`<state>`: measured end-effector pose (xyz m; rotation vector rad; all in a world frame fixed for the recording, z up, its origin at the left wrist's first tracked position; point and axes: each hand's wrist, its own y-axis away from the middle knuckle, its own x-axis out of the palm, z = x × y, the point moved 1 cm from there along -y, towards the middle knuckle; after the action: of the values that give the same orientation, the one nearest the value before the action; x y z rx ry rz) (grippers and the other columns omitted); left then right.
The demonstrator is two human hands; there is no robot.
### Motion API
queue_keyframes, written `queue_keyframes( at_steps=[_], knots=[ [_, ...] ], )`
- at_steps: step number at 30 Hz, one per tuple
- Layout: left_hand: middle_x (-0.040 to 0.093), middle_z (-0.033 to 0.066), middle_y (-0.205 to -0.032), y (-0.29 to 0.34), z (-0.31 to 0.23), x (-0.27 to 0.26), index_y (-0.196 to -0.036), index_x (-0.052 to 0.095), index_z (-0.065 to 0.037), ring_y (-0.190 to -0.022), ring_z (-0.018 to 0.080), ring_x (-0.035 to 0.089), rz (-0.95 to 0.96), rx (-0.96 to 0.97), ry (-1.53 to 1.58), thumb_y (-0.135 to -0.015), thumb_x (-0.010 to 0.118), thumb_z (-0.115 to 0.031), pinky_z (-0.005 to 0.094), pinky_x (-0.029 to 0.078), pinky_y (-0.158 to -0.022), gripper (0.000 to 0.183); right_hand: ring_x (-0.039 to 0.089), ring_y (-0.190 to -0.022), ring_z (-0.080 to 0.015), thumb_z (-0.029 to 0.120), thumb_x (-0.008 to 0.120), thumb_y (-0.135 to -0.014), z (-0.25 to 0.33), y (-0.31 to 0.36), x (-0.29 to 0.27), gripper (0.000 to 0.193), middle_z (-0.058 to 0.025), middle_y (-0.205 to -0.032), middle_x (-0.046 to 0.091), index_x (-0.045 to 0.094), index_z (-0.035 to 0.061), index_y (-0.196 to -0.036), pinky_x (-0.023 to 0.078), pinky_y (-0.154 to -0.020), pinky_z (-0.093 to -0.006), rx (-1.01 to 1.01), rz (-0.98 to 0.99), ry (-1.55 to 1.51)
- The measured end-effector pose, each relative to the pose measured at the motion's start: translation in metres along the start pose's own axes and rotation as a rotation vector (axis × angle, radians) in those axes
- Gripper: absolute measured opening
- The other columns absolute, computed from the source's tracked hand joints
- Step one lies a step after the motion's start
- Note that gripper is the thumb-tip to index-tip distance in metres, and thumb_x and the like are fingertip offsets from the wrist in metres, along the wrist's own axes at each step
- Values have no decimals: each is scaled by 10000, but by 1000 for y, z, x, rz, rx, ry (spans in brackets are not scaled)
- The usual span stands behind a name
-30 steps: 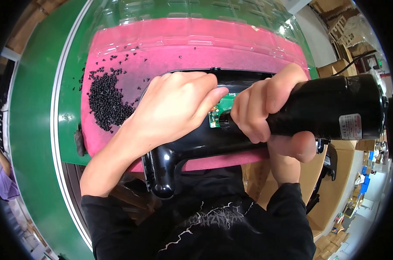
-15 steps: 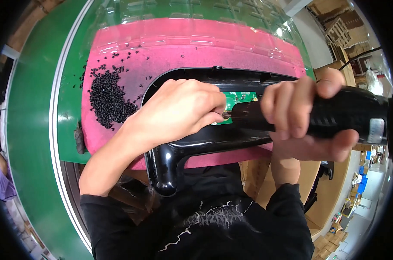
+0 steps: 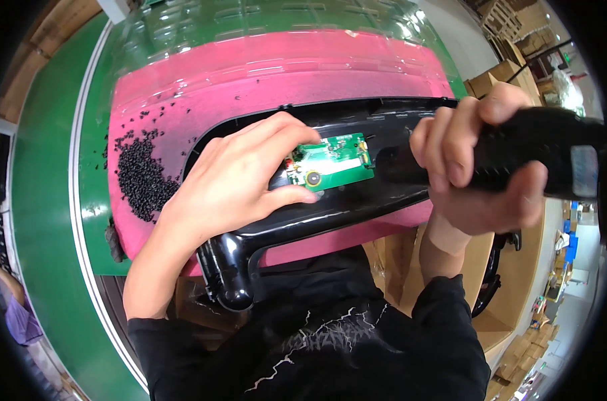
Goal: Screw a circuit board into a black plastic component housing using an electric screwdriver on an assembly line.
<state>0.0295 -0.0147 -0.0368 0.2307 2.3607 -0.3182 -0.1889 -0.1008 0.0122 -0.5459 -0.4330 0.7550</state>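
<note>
My left hand [image 3: 243,170] spans the left part of a green circuit board [image 3: 347,175], its fingers at the upper edge and its thumb at the lower edge. The board lies inside a long black plastic housing [image 3: 303,219], whose short stub [image 3: 232,267] points toward me at the left. To the right, my right hand [image 3: 470,157] is closed round a thick black electric screwdriver [image 3: 551,150], held roughly level above the housing. Its front end points left toward the board and is dark and blurred, so I cannot tell whether a screw sits on it.
A pink mat [image 3: 303,87] lies under the housing on a green table [image 3: 49,194]. Small black screws [image 3: 140,177] are heaped at its left. A clear plastic tray [image 3: 263,50] covers its far side. Cardboard boxes [image 3: 400,257] stand below right; another person's purple sleeve [image 3: 23,322] shows far left.
My left hand has gone from a pinch at the screwdriver's tip to spreading across the board. The screwdriver's front end has drawn back right, uncovering more of the board. The view has shifted slightly.
</note>
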Motion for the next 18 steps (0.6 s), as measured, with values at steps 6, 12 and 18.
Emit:
queue_keyframes(
  at_steps=[6, 12, 18],
  knots=[
    [573, 65, -1272, -1, 2, 3, -1232, 586, -101, -1150, 323, 605, 127, -84, -159, -651, 879, -202, 420, 535, -913, 659, 409, -450, -115, 500, 551, -943, -16, 11, -16, 501, -13, -600, 472, 494, 52, -1158, 361, -486, -288, 53, -129, 27],
    [575, 73, -1262, -2, 2, 3, -1239, 580, -101, -1128, 332, 614, 103, -48, -187, -654, 869, -163, 420, 544, -881, 656, 409, -455, -107, 532, 566, -932, -23, 11, -12, 499, -2, -596, 468, 475, 68, -1091, 360, -478, -276, 131, -156, 161],
    [606, 103, -1207, -3, -2, 1, -1242, 581, -69, -1091, 335, 626, 20, 3, -166, -679, 861, -180, 414, 542, -842, 639, 409, -456, -101, 505, 584, -927, -27, 7, -9, 496, 1, -596, 467, 471, 58, -1110, 351, -474, -268, 139, -99, 214]
  ],
)
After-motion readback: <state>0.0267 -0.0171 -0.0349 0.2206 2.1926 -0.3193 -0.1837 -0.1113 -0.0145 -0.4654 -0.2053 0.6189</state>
